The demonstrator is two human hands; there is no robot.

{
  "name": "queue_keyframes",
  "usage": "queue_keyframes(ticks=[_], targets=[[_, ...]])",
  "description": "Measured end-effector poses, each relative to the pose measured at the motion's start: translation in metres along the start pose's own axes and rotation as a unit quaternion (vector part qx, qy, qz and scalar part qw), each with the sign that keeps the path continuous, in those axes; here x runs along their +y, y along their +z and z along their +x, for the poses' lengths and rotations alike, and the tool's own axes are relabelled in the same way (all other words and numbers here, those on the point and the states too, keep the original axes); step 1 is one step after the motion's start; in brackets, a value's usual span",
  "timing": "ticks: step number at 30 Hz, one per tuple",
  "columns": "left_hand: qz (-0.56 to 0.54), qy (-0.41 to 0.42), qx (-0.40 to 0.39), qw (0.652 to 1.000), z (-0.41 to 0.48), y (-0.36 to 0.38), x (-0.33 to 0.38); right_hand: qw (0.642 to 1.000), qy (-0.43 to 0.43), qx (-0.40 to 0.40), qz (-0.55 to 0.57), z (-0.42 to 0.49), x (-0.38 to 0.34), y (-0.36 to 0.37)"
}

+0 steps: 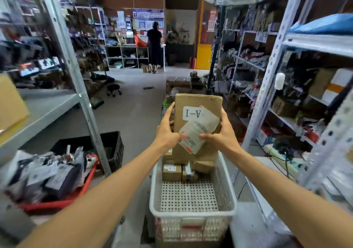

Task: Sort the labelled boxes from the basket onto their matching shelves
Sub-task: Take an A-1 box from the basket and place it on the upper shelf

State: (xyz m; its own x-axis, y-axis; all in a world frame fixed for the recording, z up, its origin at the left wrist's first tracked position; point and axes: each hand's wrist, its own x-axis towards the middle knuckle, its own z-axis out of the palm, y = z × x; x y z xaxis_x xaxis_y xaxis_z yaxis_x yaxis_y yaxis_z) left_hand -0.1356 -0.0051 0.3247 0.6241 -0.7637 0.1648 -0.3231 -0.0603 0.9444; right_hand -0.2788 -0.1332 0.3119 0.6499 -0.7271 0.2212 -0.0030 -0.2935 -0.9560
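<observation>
A flat brown cardboard box [196, 102] with a white label reading A-1, seen upside down, and a barcode sticker is held upright above the white perforated basket [193, 207]. My left hand [168, 129] grips its left edge, thumb on the front. My right hand [221, 133] grips its right edge the same way. Inside the basket's far end lie small labelled brown boxes [172, 172]; its near part shows bare perforated floor.
Grey metal shelves stand left [47, 104] and right [315, 43], the right one packed with parcels. A red bin of bagged parcels [51, 173] and a black crate [112, 146] sit at left. A person [155, 45] stands far down the aisle. Boxes lie beyond the basket.
</observation>
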Motion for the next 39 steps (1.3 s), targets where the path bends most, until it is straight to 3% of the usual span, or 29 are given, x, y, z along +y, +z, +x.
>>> queue_keyframes(ticks=[5,13,25,39], targets=[[-0.011,-0.022,-0.001,1.000,-0.066,0.003,-0.003,1.000,0.008,-0.016,-0.007,-0.061,-0.002,0.001],[-0.039,-0.005,-0.065,0.997,-0.115,-0.005,0.004,0.999,0.012,0.035,0.013,-0.127,-0.015,0.006],[-0.058,0.003,-0.185,0.981,-0.172,-0.009,0.004,0.984,0.042,0.170,-0.023,-0.234,-0.037,0.022],[-0.075,0.057,-0.337,0.937,-0.220,0.079,0.046,0.925,0.096,0.348,-0.116,-0.337,-0.051,-0.045]])
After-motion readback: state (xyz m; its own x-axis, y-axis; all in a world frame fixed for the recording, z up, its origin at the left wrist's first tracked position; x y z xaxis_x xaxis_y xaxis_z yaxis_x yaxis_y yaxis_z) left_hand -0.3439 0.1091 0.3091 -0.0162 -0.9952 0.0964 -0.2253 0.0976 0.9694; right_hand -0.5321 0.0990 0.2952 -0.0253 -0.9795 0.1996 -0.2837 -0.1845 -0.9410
